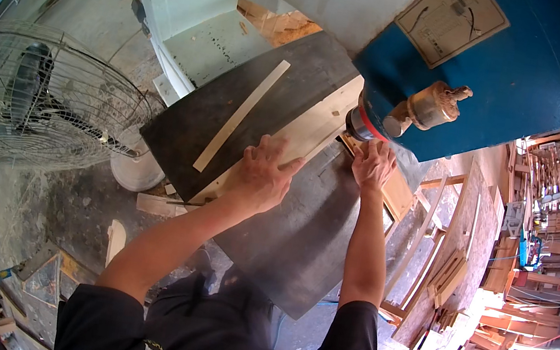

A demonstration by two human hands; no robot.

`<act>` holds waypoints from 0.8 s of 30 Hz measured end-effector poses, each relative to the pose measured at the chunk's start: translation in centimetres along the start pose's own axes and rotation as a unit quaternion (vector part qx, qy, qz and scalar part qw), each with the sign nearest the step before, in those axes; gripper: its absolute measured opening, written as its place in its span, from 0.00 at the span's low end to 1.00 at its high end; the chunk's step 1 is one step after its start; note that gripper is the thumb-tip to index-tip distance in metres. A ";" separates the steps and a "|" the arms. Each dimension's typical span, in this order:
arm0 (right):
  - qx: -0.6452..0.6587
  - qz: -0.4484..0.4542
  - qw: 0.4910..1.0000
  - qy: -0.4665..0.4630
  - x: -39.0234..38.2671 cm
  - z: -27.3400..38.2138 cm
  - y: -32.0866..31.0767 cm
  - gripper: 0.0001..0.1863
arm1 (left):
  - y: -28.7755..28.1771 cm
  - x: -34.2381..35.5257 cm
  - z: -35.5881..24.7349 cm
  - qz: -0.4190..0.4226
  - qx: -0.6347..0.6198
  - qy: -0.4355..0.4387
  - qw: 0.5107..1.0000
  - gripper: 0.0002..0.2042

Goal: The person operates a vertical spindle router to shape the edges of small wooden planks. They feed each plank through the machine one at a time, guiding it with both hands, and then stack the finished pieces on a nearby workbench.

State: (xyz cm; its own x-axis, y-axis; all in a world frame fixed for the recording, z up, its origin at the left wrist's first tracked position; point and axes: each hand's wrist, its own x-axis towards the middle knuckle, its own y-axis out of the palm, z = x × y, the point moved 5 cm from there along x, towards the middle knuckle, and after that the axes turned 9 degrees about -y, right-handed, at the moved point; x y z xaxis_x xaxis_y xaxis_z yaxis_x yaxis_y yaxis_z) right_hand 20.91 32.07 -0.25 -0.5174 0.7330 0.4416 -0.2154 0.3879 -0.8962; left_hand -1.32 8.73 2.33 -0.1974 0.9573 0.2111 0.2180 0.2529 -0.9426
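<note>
A pale wooden board point(311, 131) lies diagonally across the dark metal table point(284, 247) of a blue machine point(525, 59). On the board's near edge rests my left hand point(263, 178), palm down, its fingers apart. My right hand point(373, 166) is bent over a short wooden piece point(399, 195) at the table's right side, its fingertips close to the round black-and-red machine part point(366, 124). The fingers hide much of that piece. Left of the board, a thin wooden strip point(242, 116) lies loose on the table.
A wire-caged fan point(47, 99) stands at the left. Above the right hand, a dusty metal knob point(436, 105) juts from the machine. A wooden frame point(452, 249) and stacked timber point(524, 320) stand to the right. Wood offcuts point(160, 205) lie by the table's left corner.
</note>
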 end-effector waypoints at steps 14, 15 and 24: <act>0.012 0.080 0.997 0.011 -6.1 1.5 -3.2 0.37 | 0.9 0.0 -0.1 -0.017 -0.016 -0.011 1.000 0.26; 0.016 0.080 0.997 0.009 -7.0 1.9 -3.7 0.37 | 0.9 0.0 -0.1 -0.016 -0.023 -0.013 1.000 0.26; 0.068 0.073 0.995 0.000 -14.9 6.9 -8.4 0.41 | -0.1 -4.9 0.4 -0.049 -0.009 -0.007 0.999 0.26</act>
State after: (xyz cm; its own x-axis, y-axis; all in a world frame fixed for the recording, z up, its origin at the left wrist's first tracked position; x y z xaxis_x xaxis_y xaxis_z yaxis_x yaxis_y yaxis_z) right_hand 24.74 14.07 0.38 -0.5514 0.7760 0.3061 -0.2476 0.1982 -0.9484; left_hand -0.75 3.96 1.27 -0.2315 0.9259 0.2985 0.2151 0.3480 -0.9125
